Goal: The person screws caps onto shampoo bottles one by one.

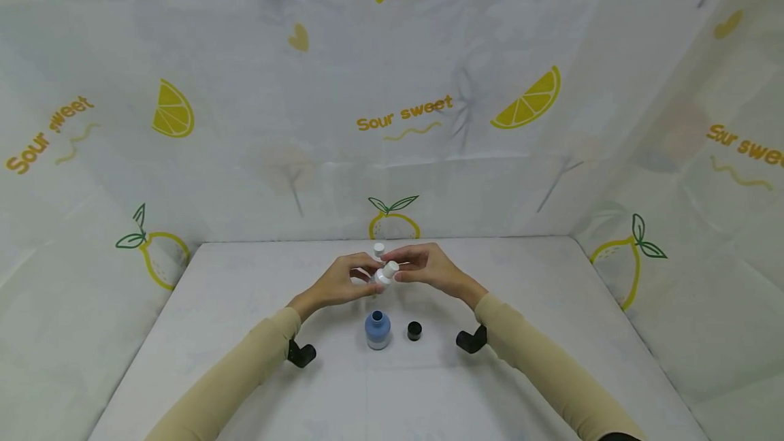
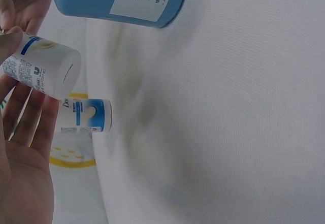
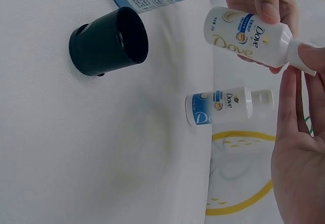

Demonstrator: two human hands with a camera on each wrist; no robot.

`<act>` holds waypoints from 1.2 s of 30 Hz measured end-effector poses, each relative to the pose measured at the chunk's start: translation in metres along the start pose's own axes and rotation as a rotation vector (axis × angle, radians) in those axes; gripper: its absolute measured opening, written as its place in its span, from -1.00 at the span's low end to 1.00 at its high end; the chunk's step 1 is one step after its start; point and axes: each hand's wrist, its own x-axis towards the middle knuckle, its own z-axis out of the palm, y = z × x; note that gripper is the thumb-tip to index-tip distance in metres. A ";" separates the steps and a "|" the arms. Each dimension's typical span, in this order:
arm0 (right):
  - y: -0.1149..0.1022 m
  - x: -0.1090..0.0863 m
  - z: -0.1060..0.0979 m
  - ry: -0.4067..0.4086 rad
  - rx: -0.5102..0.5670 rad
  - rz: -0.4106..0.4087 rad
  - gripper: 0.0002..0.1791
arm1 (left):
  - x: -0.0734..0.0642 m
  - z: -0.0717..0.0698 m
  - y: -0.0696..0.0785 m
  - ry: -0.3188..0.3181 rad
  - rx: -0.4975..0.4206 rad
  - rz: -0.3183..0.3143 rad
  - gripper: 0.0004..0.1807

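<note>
A small white Dove bottle (image 1: 382, 280) is held above the table, tilted, by my left hand (image 1: 343, 281), whose thumb and fingers grip its body. My right hand (image 1: 431, 269) has its thumb and fingertips on the white cap (image 3: 295, 54) at the bottle's top, pinching it. The cap sits on the neck. Gold print and a blue label band show on the bottle (image 3: 246, 36) in the right wrist view. Just behind the hands stands a second Dove bottle (image 3: 223, 106), upright, white with a blue lower part; in the head view the hands partly cover it.
Nearer than the hands, a blue bottle (image 1: 378, 332) stands upright with its mouth uncovered. A black cap (image 1: 414, 331) rests on the table to its right. The white table (image 1: 520, 386) meets a lemon-printed backdrop (image 1: 275, 196) at the back and sides.
</note>
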 end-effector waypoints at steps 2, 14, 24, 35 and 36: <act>0.000 0.000 0.000 -0.006 -0.003 0.006 -0.54 | 0.000 0.000 0.001 -0.001 0.002 0.000 -0.64; -0.002 0.002 0.002 0.021 -0.021 0.025 -0.60 | 0.002 -0.001 0.001 0.004 0.006 0.012 -0.64; 0.000 0.004 0.003 0.036 -0.033 -0.005 -0.61 | 0.001 -0.002 0.002 0.005 0.005 0.014 -0.61; -0.002 0.005 0.004 0.065 -0.049 0.019 -0.60 | 0.001 -0.002 0.004 0.009 0.005 0.026 -0.62; -0.002 0.005 0.005 0.067 -0.051 0.023 -0.60 | 0.001 -0.002 0.004 0.010 0.005 0.028 -0.62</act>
